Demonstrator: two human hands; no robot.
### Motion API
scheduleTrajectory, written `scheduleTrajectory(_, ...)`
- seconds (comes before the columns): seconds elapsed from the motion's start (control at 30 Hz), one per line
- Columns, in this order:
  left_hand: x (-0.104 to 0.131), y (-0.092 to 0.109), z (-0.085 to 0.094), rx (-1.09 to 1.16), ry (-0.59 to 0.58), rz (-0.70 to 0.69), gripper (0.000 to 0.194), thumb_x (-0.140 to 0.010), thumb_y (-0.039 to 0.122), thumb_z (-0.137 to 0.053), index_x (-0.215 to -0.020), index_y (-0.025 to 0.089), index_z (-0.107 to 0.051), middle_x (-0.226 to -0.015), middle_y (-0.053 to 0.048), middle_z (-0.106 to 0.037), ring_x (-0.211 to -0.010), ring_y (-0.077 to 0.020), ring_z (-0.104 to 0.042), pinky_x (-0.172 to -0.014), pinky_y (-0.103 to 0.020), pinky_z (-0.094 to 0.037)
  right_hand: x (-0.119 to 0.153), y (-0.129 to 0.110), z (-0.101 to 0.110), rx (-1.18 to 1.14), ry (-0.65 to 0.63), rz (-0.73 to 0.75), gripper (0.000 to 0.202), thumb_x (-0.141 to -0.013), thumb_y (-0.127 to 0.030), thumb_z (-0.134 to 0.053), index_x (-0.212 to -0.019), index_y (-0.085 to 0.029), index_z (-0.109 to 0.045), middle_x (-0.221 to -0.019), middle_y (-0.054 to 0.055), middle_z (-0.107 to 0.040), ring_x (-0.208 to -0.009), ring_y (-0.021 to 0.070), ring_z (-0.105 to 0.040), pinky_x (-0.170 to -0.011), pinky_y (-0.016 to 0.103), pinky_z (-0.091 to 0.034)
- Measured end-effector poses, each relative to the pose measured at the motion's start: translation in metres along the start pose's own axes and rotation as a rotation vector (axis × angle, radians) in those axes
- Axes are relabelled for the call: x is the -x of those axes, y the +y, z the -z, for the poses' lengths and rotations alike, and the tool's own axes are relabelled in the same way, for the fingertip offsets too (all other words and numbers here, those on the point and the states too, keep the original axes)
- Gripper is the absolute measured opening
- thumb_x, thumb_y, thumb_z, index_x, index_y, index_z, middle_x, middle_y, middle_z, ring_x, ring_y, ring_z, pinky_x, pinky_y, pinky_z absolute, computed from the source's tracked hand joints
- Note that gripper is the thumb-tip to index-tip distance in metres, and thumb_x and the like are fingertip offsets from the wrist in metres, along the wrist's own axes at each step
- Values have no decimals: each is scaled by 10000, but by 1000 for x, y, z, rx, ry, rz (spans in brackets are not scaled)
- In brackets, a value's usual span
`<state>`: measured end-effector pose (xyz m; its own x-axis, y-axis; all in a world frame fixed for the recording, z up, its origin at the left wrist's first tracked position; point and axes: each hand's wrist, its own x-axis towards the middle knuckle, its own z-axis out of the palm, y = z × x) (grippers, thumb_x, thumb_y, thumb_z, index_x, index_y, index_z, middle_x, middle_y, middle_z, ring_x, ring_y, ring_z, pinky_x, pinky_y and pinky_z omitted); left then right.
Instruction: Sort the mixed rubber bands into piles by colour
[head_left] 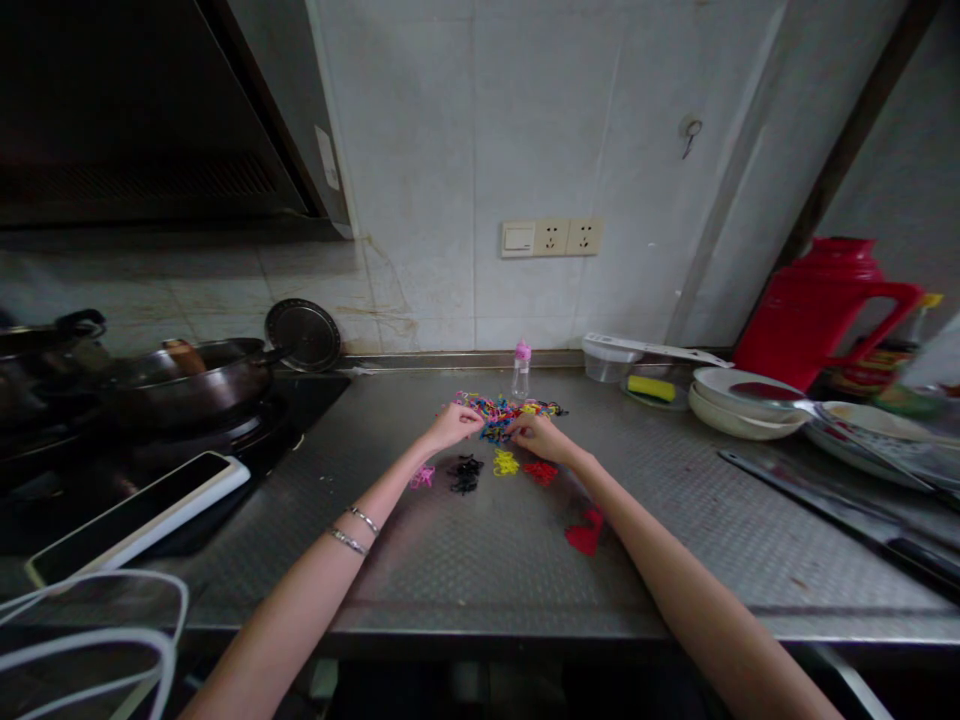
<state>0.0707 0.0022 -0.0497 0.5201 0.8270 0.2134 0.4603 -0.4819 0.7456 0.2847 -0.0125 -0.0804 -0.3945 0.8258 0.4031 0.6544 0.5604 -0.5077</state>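
A mixed pile of small coloured bands (496, 420) lies on the metal counter below the wall. My left hand (454, 426) is at the pile's left edge, fingertips pinched together; what they grip is too small to name. At the right edge, my right hand (541, 436) has its fingers curled into the bands, and their tips are hard to make out. Nearer to me, in a row, lie separate heaps: pink (422, 477), black (466, 474), yellow (505, 462) and red (539, 473). A clear bottle with a pink cap (521, 370) stands behind the pile.
A red heart-shaped piece (585, 532) lies by my right forearm. On the right are bowls (742, 412), a yellow sponge (651, 388), a knife (840, 515) and a red jug (814, 315). The stove holds a pan (187, 385); a white device (142, 515) and cables are at left.
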Motion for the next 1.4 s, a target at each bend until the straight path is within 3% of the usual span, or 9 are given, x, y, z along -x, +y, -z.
scheduleTrajectory(0.2, -2, -25, 20, 84, 136, 124, 301, -697, 307, -556, -818, 57, -674, -558, -25, -584, -464, -70, -416, -478, -196, -317, 0, 6, -8, 111, -23, 110, 187, -732, -148, -528, -851, -186, -668, -867, 46, -649, -871, 166, -555, -845, 313, -398)
scheduleTrajectory(0.33, 1, -30, 28, 94, 193, 167, 283, -684, 301, -564, -793, 66, -677, -496, -3, -545, -463, -73, -419, -491, -199, -324, -1, 9, -9, 139, -9, 139, 165, -749, -156, -530, -835, -184, -668, -854, 56, -642, -875, 175, -543, -861, 335, -378)
scheduleTrajectory(0.67, 0, -35, 29, 134, 191, 172, 294, -680, 308, -567, -814, 68, -670, -493, 2, -531, -461, -69, -421, -477, -193, -323, -1, 7, -9, 102, -20, 157, 132, -772, -215, -527, -788, -177, -652, -826, 53, -617, -846, 165, -525, -842, 328, -376)
scheduleTrajectory(1.4, 1, -35, 31, 158, 189, 194, 255, -701, 288, -553, -798, 82, -668, -481, 16, -510, -446, -56, -395, -449, -181, -298, -2, 5, -4, 65, 28, 84, 141, -756, -170, -494, -744, -154, -634, -801, 62, -624, -806, 162, -545, -779, 288, -412)
